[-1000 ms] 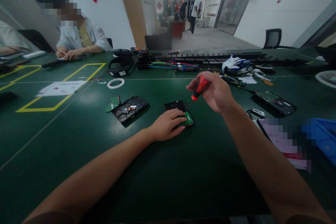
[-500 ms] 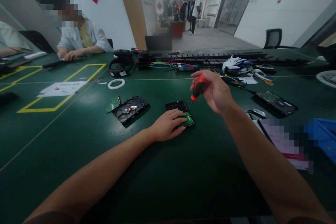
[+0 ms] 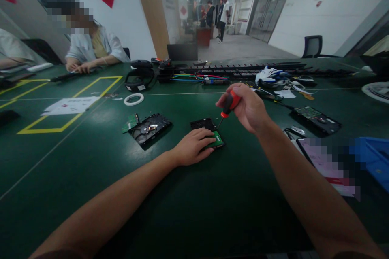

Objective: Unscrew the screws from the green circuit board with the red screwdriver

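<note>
A hard drive with a green circuit board (image 3: pixel 217 141) lies on the green table, its black part (image 3: pixel 203 124) showing beyond my fingers. My left hand (image 3: pixel 194 145) is laid across it, fingers over the top and thumb at the near side, holding it down; much of the drive is covered. In my right hand (image 3: pixel 246 105) is a red and black screwdriver (image 3: pixel 230 103), gripped by the handle. Its shaft slants down to the far edge of the green board. Whether the tip sits in a screw is too small to tell.
An opened hard drive (image 3: pixel 150 128) with a loose green board (image 3: pixel 131 123) lies to the left, near a white tape roll (image 3: pixel 133 99). Another drive (image 3: pixel 316 120) and a blue bin (image 3: pixel 372 160) are at right. Gloves (image 3: pixel 270 76) and cables lie behind. A person (image 3: pixel 94 44) sits at far left.
The fingers of my right hand have shifted slightly around the screwdriver handle. My left hand stays on the hard drive. The whole view has moved a little.
</note>
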A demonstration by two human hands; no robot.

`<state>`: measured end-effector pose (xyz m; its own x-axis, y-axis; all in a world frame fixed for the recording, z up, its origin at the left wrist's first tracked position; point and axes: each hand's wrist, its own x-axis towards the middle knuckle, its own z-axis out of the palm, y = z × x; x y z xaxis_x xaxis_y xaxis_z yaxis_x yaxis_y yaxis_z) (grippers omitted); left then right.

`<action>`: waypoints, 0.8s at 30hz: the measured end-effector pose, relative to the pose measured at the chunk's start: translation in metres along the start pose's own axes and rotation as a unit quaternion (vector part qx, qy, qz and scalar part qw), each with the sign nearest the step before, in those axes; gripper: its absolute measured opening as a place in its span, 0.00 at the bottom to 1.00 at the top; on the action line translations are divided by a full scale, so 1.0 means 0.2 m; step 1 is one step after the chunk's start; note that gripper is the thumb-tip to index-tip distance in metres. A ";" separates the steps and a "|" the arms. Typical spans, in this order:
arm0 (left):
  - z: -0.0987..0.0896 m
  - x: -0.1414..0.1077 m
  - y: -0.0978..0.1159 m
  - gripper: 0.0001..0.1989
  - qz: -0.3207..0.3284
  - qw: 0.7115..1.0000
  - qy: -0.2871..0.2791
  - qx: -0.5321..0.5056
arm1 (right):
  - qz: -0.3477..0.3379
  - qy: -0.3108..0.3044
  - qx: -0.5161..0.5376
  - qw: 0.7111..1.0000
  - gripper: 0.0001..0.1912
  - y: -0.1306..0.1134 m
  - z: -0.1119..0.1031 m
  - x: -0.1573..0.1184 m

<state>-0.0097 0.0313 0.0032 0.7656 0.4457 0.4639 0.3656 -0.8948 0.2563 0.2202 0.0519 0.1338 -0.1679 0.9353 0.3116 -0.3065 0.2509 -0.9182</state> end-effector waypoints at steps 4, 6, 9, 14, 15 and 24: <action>0.00 0.00 0.00 0.19 0.002 1.000 0.000 0.005 | -0.007 0.016 -0.014 1.000 0.15 0.01 0.00 0.00; 0.00 0.00 0.00 0.19 0.002 1.000 0.000 0.006 | -0.006 0.022 -0.012 1.000 0.19 0.02 -0.01 0.01; 0.00 0.00 -0.01 0.19 0.002 1.000 -0.004 0.008 | -0.009 0.011 -0.017 1.000 0.20 0.03 -0.02 0.01; 0.01 0.00 -0.01 0.19 -0.001 1.000 -0.003 0.006 | -0.023 0.014 -0.031 0.999 0.14 0.02 -0.02 0.01; 0.01 0.00 -0.01 0.19 -0.001 1.000 -0.002 0.006 | -0.027 0.014 -0.036 0.999 0.14 0.02 -0.01 0.01; 0.01 0.00 0.00 0.19 0.000 1.000 0.004 0.007 | -0.017 0.036 -0.031 0.999 0.09 0.01 -0.01 0.01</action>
<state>-0.0093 0.0321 0.0020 0.7619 0.4453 0.4703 0.3728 -0.8953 0.2437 0.2212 0.0546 0.1323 -0.0905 0.9409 0.3263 -0.2524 0.2952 -0.9215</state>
